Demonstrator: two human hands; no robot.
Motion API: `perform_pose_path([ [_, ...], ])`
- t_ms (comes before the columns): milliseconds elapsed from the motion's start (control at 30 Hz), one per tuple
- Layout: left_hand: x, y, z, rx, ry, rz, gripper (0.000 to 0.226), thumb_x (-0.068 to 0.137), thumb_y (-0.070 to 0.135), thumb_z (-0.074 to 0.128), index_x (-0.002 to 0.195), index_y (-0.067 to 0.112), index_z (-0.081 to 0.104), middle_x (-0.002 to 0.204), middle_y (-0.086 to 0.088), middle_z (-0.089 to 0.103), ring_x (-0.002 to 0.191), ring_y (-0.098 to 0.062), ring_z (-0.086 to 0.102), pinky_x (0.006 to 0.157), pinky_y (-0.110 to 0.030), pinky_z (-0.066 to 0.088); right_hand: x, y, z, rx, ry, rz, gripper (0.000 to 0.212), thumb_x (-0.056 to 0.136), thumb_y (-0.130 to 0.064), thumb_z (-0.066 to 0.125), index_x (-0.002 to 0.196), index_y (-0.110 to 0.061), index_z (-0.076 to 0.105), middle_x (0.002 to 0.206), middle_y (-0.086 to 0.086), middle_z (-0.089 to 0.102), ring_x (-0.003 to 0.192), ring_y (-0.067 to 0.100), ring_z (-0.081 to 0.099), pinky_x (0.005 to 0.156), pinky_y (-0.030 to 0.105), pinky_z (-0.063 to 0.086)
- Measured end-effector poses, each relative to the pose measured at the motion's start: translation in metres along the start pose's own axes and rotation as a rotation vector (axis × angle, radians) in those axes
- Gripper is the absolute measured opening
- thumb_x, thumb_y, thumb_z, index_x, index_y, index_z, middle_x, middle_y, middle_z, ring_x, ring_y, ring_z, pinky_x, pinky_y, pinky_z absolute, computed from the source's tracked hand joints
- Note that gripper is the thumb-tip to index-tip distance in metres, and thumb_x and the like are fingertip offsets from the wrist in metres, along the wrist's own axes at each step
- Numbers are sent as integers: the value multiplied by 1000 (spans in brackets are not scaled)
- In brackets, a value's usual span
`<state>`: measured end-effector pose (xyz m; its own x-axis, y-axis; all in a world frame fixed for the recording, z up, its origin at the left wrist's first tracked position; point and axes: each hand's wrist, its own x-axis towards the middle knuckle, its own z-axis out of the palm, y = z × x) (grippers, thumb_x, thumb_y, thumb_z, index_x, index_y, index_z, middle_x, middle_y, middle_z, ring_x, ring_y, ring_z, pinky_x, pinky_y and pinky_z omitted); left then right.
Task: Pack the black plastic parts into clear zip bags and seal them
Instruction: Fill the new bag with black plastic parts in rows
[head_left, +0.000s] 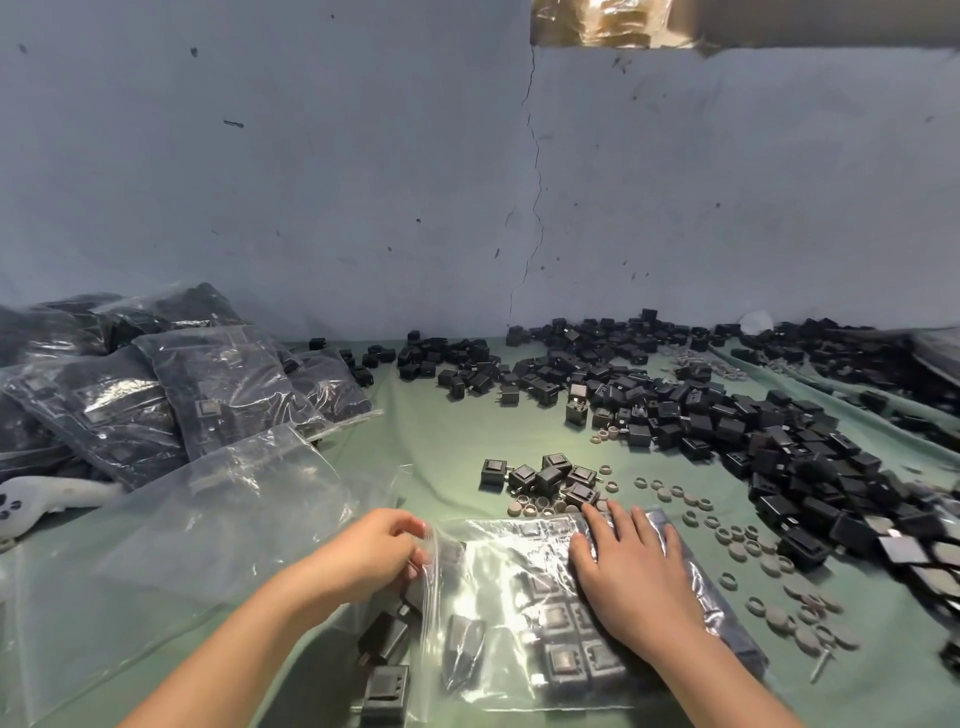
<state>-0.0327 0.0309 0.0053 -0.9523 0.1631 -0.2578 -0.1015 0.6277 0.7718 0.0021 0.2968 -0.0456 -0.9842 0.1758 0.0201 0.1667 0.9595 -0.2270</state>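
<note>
Fingers of the left hand (371, 551) curl and pinch the open zip edge of a clear zip bag (498, 566) at the lower centre of the frame. The right hand (631, 577) lies flat on top of the bag with its fingers spread and straight, pressing down on the black plastic parts (563, 665) lined up inside. The bag rests on the green-covered desk (441, 431). A few loose parts (384, 691) lie just beside its mouth at the bottom of the frame.

The film looks thin, slick and floppy, so it probably gives no support of its own. The rigid, blocky parts inside are likely to slide and bunch if the bag is lifted by one corner. The zip strip is the stiffest line and the sensible place to hold it, with a flat palm keeping the load level while the seal is run shut.

A large heap of parts (727, 415) fills the right of the frame, with grey rings (753, 535) scattered near it. Filled bags (218, 384) are stacked at the left, and empty bags (218, 509) lie below them.
</note>
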Motion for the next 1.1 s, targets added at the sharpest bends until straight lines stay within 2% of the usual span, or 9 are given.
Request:
perform_pose_path([
  [133, -9, 5, 9, -370, -5, -93, 26, 96, -9, 33, 103, 6, 53, 89, -19, 76, 54, -17, 60, 55, -24, 47, 0, -1, -1, -5, -5, -3, 62, 102, -51, 8, 161, -32, 5, 169, -1, 2, 155, 21, -2, 123, 49, -7],
  [267, -9, -7, 14, -154, -1, 27, 33, 99, -6, 37, 91, 15, 62, 81, -16, 63, 57, -19, 50, 55, -26, 43, -2, -1, -3, -9, 4, -6, 61, 103, -51, 9, 161, -31, 7, 169, 0, 4, 155, 21, -1, 123, 49, -6],
  [333, -10, -14, 16, 15, -79, 126, 26, 100, 11, 52, 104, 35, 61, 88, -7, 62, 72, -18, 50, 68, -28, 43, -2, -1, -3, -2, 1, -8, 61, 103, -50, 9, 161, -31, 7, 169, 0, 4, 155, 21, -1, 123, 49, -7],
  [433, -7, -18, 16, 91, -156, 186, 30, 94, 34, 63, 114, 54, 52, 81, 5, 55, 62, -9, 44, 61, -22, 41, -2, -1, -3, 10, 1, -7, 61, 103, -50, 10, 161, -31, 8, 169, 0, 4, 155, 21, -1, 123, 49, -7],
  [533, -3, -13, 23, 204, -111, 227, 18, 89, 52, 60, 107, 49, 59, 80, 8, 56, 63, -6, 49, 65, -25, 43, -2, -1, -2, 10, 0, -10, 61, 102, -50, 10, 161, -31, 8, 169, 1, 4, 155, 21, -1, 123, 50, -7],
  [633, -3, -13, 34, 321, -20, 221, 28, 82, 63, 59, 100, 41, 61, 101, 10, 64, 92, -6, 62, 89, -32, 51, -2, -1, -3, 12, 0, -10, 62, 102, -51, 10, 161, -31, 9, 169, 1, 5, 155, 22, -1, 123, 50, -7],
  [767, -4, -13, 48, 435, 166, 237, 31, 89, 48, 54, 120, 44, 56, 106, 13, 57, 116, -16, 51, 102, -41, 40, -2, -1, -3, 15, -1, -10, 62, 102, -51, 10, 160, -31, 9, 169, 0, 5, 155, 22, -1, 124, 51, -7],
  [900, -7, -17, 48, 364, 149, 265, 60, 93, 28, 48, 147, 45, 29, 116, 18, 49, 123, -17, 42, 106, -38, 31, -3, -2, -4, 12, 0, -8, 61, 102, -50, 10, 160, -31, 10, 169, 1, 6, 155, 22, 0, 124, 51, -6],
  [1100, -5, -17, 53, 362, 232, 296, 29, 88, 61, 53, 113, 44, 51, 109, 18, 57, 112, -11, 51, 100, -39, 39, -3, -2, -4, 13, -6, -7, 61, 102, -51, 9, 160, -31, 9, 169, 1, 5, 155, 22, -1, 123, 50, -8],
])
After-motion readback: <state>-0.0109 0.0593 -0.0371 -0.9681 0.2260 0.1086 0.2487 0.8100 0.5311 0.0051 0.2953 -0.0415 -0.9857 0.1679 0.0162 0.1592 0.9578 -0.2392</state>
